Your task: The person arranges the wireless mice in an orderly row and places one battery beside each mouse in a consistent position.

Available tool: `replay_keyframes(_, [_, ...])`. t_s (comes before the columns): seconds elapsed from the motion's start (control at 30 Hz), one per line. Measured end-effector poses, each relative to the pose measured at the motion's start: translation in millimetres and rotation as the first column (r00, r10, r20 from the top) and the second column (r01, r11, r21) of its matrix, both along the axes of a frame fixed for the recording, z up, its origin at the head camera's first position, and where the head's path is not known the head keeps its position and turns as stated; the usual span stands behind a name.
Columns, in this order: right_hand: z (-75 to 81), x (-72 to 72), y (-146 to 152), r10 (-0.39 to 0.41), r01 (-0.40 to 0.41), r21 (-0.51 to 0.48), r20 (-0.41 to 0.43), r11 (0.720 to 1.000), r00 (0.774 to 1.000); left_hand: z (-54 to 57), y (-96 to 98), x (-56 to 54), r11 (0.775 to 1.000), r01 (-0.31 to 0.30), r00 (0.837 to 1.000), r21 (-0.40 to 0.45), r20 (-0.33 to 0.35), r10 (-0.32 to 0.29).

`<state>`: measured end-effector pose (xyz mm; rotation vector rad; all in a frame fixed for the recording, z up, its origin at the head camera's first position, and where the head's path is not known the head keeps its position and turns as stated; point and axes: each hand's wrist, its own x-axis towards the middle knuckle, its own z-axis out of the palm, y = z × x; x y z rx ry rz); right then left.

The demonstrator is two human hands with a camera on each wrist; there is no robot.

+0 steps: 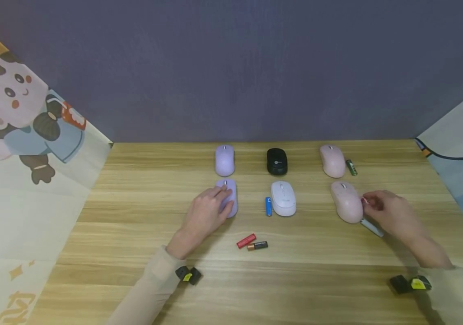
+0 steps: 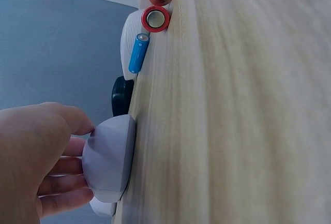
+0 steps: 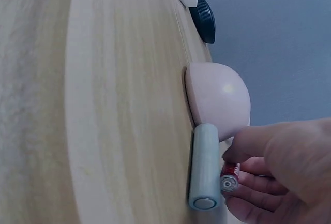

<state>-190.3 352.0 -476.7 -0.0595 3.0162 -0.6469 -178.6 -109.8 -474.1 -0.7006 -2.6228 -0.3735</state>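
My left hand [image 1: 208, 211] lies over the nearer lilac mouse [image 1: 232, 203], fingers on its front part and thumb along its right side. In the left wrist view, thumb and fingers hold that mouse [image 2: 107, 159] at the table's surface. At the right, my right hand [image 1: 394, 214] pinches a small red battery [image 3: 229, 176] between thumb and fingers, right beside the nearer pink mouse [image 1: 347, 202]. Below the red battery lies a pale grey-green battery [image 3: 205, 167], one end close against the pink mouse. The palm side of the left hand is hidden in the head view.
Behind stand another lilac mouse [image 1: 225, 160], a black mouse [image 1: 277, 161] and a pink mouse [image 1: 332, 161] with a green battery [image 1: 351, 167]. A blue battery [image 1: 268, 206] lies beside a white mouse [image 1: 283, 198]. Nearer are a red battery [image 1: 246, 241] and a black-and-copper battery [image 1: 257, 246].
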Motion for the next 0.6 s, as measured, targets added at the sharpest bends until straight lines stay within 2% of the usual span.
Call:
replay_keyframes(0.23, [7.8, -5.0, -1, 0.057, -0.064, -0.039, -0.158, 0.997, 0.986, -0.5, -0.4, 0.0, 1.0, 0.005, 1.0, 0.004, -0.011, -0.005])
replay_keyframes(0.53, [25.2, -17.2, -18, 0.109, -0.121, -0.038, -0.229, 0.992, 0.967, -1.8, -0.4, -0.7, 1.0, 0.001, 1.0, 0.004, -0.013, -0.001])
replay_keyframes(0.6, [28.0, -19.3, -23, 0.127, -0.141, -0.034, -0.263, 0.989, 0.956, -1.7, -0.4, -0.8, 1.0, 0.004, 1.0, 0.005, -0.018, -0.003])
